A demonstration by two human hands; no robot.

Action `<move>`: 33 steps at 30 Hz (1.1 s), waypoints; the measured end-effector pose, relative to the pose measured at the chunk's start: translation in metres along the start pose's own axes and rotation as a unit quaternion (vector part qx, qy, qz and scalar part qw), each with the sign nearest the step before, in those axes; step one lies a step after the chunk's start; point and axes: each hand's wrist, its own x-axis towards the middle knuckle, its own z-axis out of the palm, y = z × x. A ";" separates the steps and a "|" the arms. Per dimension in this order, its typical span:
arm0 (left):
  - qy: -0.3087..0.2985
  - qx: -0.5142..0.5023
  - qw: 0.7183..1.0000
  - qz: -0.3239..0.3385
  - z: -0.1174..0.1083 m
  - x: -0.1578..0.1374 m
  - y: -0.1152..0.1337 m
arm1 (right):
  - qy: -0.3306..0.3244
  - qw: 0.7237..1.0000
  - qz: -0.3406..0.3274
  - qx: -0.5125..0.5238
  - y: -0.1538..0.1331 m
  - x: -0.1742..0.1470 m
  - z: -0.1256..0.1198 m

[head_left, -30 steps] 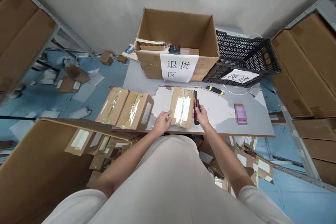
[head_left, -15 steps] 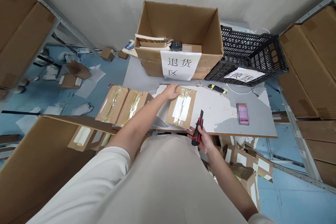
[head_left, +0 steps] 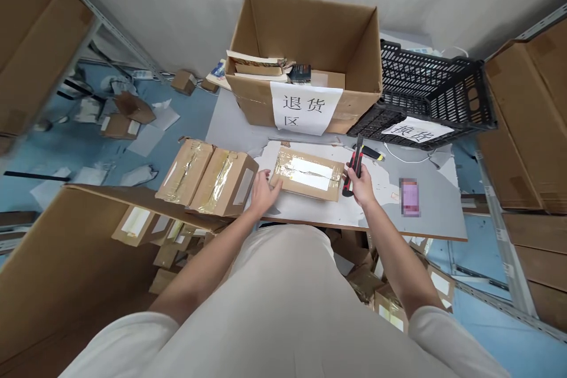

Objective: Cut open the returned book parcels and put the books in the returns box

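Observation:
A taped cardboard box (head_left: 305, 180) with a white label on top lies crosswise on the table in front of me. At its left end is my left hand (head_left: 263, 194), with thumb and fingers apart and the thumb touching the box's near corner. My right hand (head_left: 361, 185) is wrapped around a red and black box cutter (head_left: 353, 171), its blade pointing away from me, right beside the box's right end. Behind it lies a yellow and black cutter (head_left: 373, 153), partly hidden by the held one. Two more taped boxes (head_left: 224, 180) stand left of my left hand.
A large open carton (head_left: 358, 65) with books inside and a paper sign stands at the back. Right of it is a black plastic crate (head_left: 436, 85). A blurred pink object (head_left: 410, 198) lies on the table (head_left: 436, 218). Loose boxes and papers litter the floor.
The box has turned from lengthwise to crosswise. My left hand has moved from its far edge to its left end. My right hand has moved up and right with the box cutter.

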 end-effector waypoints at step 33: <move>-0.155 0.250 0.930 0.219 0.024 0.026 0.049 | -0.132 0.794 0.082 -0.588 -0.052 -0.074 0.006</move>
